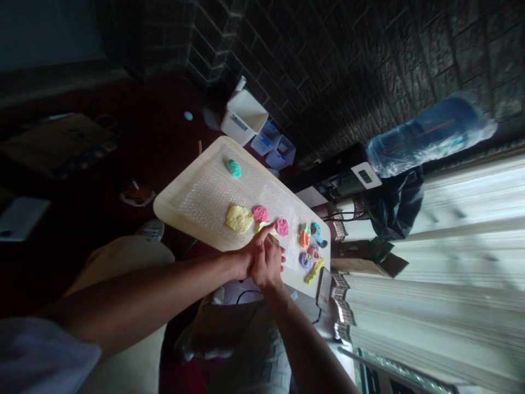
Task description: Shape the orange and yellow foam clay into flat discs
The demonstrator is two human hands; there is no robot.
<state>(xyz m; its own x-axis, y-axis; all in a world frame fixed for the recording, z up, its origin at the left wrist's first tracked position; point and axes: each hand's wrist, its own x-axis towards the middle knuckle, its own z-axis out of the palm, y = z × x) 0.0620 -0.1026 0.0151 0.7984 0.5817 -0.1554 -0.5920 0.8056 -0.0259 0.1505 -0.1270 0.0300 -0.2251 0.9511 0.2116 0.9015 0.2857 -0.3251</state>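
The view is turned on its side. My left hand [245,258] and my right hand [268,264] are pressed together, fingers closed, at the near edge of a pale wooden board [176,200] covered with bubble wrap [209,191]. A pale yellow bit of clay [263,226] peeks out at their fingertips. On the wrap lie a yellow clay lump [238,218], two pink pieces [260,213] [281,226] and a green piece [233,167]. Several small coloured clay shapes [309,246] and a yellow strip [314,270] sit at the board's end.
The board rests over my knees [135,257]. A phone [324,287] leans at its corner. Beyond stand a white bin [244,116], blue tubs [279,151], a dark brick wall, a water dispenser with a blue bottle [426,134] and pale curtains [451,262].
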